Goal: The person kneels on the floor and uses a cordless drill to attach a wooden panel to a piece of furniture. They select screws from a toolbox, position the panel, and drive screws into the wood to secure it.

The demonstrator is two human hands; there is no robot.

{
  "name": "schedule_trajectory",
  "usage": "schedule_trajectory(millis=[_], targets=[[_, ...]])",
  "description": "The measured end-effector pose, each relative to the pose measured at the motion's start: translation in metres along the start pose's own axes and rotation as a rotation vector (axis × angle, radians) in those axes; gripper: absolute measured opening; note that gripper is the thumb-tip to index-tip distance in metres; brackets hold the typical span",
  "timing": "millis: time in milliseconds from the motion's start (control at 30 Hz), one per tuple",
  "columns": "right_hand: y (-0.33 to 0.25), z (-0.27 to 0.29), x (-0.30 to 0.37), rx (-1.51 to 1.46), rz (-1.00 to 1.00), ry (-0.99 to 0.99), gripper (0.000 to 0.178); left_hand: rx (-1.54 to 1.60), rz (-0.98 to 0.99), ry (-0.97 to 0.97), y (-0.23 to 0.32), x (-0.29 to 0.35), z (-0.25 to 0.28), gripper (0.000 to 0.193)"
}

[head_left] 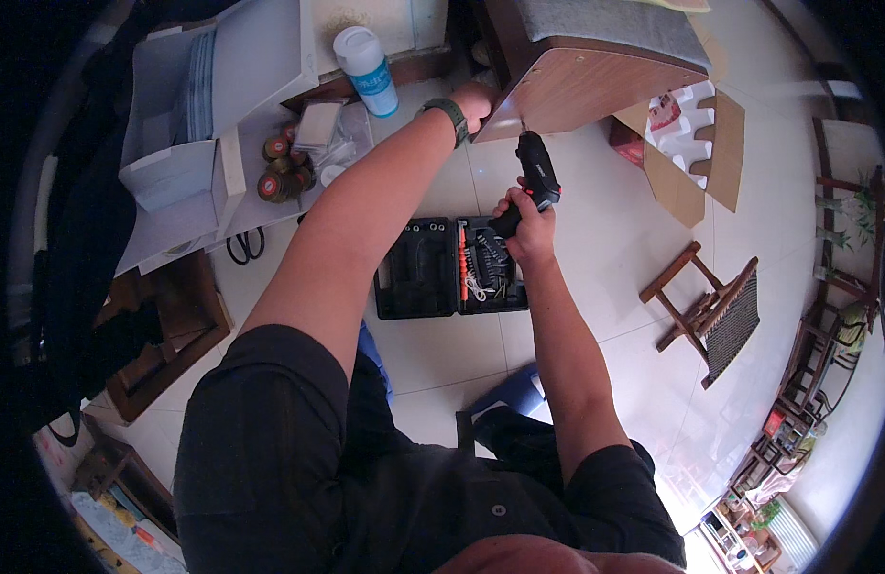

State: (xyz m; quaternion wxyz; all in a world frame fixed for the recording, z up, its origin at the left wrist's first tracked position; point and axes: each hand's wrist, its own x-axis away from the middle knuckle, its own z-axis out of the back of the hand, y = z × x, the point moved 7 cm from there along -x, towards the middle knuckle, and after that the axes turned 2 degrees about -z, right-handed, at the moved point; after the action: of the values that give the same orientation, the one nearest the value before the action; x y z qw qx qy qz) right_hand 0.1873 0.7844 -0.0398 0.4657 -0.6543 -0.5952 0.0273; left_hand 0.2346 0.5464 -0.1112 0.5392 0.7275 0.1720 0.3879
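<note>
Both hands work at a tipped wooden chair (595, 91). Reaching forward with its arm outstretched, the left hand (476, 100) grips the chair's edge. With its forearm raised, the right hand (530, 230) is closed around a black cordless screwdriver (536, 177), tip against the chair's underside. Below on the floor lies an open tool case (449, 268).

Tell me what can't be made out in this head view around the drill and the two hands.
- Drill tip: too small and dark to tell whether it meets the wooden panel.
- Left hand fingers: hidden behind the panel's edge.
- Drill handle: covered by the right hand.
- Bits in the open tool case: too small to tell apart, partly hidden by the right hand.
</note>
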Motion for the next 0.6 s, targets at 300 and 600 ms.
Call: schedule_trajectory(millis=[300,600], targets=[[-0.005,0.003,-0.002,-0.024,0.009,0.000,0.030,-1.061,-0.412,-0.019,0.048,0.030,-0.016,0.027],[0.000,-0.010,0.000,0.009,-0.017,0.018,0.029,-1.158,-0.426,-0.051,0.040,0.033,0.000,0.034]])
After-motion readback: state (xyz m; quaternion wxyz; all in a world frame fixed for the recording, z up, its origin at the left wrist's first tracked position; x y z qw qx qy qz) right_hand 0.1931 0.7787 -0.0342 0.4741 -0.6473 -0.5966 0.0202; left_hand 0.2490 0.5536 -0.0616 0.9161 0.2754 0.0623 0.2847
